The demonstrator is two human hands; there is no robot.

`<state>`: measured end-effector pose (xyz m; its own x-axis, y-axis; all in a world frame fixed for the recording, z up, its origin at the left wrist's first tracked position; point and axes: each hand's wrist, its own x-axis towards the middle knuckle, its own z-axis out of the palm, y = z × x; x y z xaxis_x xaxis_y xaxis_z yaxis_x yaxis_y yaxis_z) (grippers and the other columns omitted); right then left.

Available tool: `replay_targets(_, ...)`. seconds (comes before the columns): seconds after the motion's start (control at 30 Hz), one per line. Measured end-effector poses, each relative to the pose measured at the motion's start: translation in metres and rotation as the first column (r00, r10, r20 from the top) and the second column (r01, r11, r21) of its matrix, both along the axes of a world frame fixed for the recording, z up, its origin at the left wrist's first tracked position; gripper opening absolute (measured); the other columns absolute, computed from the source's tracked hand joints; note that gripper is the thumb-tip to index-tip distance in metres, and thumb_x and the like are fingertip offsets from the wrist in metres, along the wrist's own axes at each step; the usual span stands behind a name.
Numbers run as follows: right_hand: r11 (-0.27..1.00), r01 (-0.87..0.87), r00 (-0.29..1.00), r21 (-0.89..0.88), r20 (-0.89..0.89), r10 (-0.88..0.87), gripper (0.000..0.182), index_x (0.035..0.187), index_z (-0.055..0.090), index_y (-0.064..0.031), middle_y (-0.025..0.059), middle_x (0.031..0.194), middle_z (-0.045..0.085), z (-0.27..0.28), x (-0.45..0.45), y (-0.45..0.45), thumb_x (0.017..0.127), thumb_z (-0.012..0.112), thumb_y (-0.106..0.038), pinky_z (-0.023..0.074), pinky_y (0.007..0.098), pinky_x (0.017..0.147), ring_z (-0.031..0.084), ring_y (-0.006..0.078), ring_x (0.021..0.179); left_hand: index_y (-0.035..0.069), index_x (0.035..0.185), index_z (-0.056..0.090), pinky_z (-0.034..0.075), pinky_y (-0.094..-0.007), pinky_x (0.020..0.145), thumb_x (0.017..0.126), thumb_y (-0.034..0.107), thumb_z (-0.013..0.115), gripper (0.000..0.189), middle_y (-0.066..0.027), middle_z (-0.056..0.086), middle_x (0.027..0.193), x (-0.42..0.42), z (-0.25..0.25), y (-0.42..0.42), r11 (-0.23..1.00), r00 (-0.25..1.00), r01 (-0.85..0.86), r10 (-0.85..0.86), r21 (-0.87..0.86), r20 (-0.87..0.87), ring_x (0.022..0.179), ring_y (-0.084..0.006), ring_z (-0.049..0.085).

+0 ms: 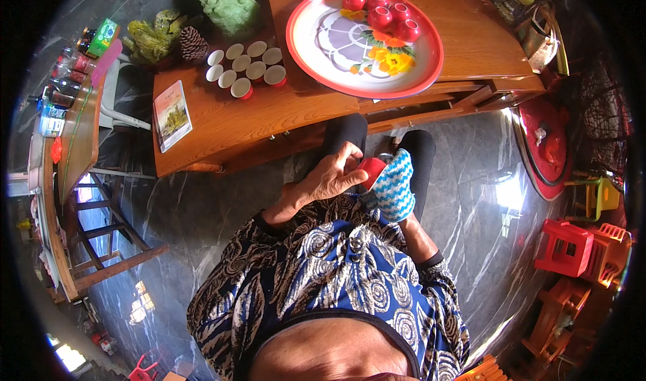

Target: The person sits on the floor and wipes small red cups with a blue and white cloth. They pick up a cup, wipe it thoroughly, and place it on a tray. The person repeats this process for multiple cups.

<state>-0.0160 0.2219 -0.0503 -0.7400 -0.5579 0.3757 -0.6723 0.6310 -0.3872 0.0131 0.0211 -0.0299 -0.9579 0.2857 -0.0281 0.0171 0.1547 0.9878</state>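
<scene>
My left hand (pixel 333 174) holds a small red cup (pixel 373 173) above my lap, its thumb pressed on the cup's side. A blue-and-white striped knitted mitt-like cloth (pixel 393 189) covers my right hand, which meets the cup from the right. The fingers inside that cloth are hidden, as is the cup's mouth. In front of me on the wooden table, several red cups with pale insides (pixel 256 70) stand mouth up. A round red-rimmed enamel tray (pixel 323 73) with a flower pattern carries several red cups (pixel 379 17) turned upside down.
A booklet (pixel 173 116) lies at the wooden table's (pixel 227 129) left end. Behind the cups are a pine cone (pixel 194 44) and a green carved ornament (pixel 227 5). A drawer (pixel 414 111) stands partly open near my knees. Red plastic stool (pixel 563 247) at right; wooden ladder-like frame (pixel 108 227) at left.
</scene>
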Motion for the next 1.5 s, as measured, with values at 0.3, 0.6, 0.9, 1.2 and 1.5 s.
replay_targets(0.3,0.994,-0.103,0.995,0.043,-0.006,0.103,0.012,0.076,0.062,-0.0045,0.0091,0.074,0.058,0.040,-0.008,-0.002,0.071,0.066,-0.014,0.0464,0.0361,0.053,0.060,0.0256,0.068,0.003,0.106,0.050,0.047,-0.0330,0.072,0.093,0.065,0.041,0.064,-0.0116,0.063,0.087,0.000,-0.003,0.003,0.998,0.998,0.062,-0.061,-0.032,0.026,0.080,-0.0218,0.061)
replay_targets(0.6,0.974,0.014,0.991,-0.227,0.134,0.017,0.025,0.085,0.063,-0.0048,0.0133,0.074,0.057,0.029,-0.009,-0.019,0.069,0.074,-0.019,0.0443,0.0398,0.059,0.057,0.0333,0.069,0.007,0.105,0.054,0.049,-0.0356,0.069,0.092,0.059,0.051,0.054,-0.0129,0.065,0.084,0.003,0.007,0.006,0.978,0.986,-0.110,0.086,-0.175,-0.141,0.078,-0.0269,0.066)
replay_targets(0.9,0.901,-0.268,0.879,-0.342,0.295,0.373,0.046,0.106,0.061,-0.0100,0.0073,0.097,0.063,-0.013,-0.013,-0.010,0.063,0.076,-0.014,0.0428,0.0392,0.084,0.057,0.0306,0.093,0.006,0.123,0.052,0.050,-0.0370,0.086,0.083,0.037,0.072,0.055,-0.0152,0.063,0.109,-0.004,0.020,0.012,0.963,0.895,-0.192,0.092,-0.191,-0.437,0.099,-0.0307,0.064)
replay_targets(1.2,0.866,-0.123,0.781,-0.485,0.491,0.386,0.051,0.119,0.057,-0.0065,0.0110,0.115,0.059,-0.001,-0.003,-0.007,0.071,0.074,-0.003,0.0412,0.0376,0.098,0.054,0.0308,0.112,0.003,0.124,0.051,0.048,-0.0376,0.090,0.081,0.032,0.075,0.058,-0.0154,0.061,0.113,-0.005,0.014,0.014,0.955,0.888,-0.224,0.118,-0.193,-0.445,0.104,-0.0308,0.061)
replay_targets(1.5,0.980,-0.077,0.997,0.183,0.001,0.078,0.024,0.082,0.060,-0.0110,0.0069,0.072,0.053,0.025,-0.005,-0.013,0.061,0.072,-0.011,0.0353,0.0408,0.063,0.051,0.0300,0.071,0.001,0.100,0.056,0.047,-0.0328,0.061,0.090,0.046,0.063,0.047,-0.0111,0.061,0.070,-0.003,0.008,0.003,0.989,0.983,-0.146,0.140,-0.037,-0.116,0.065,-0.0207,0.061)
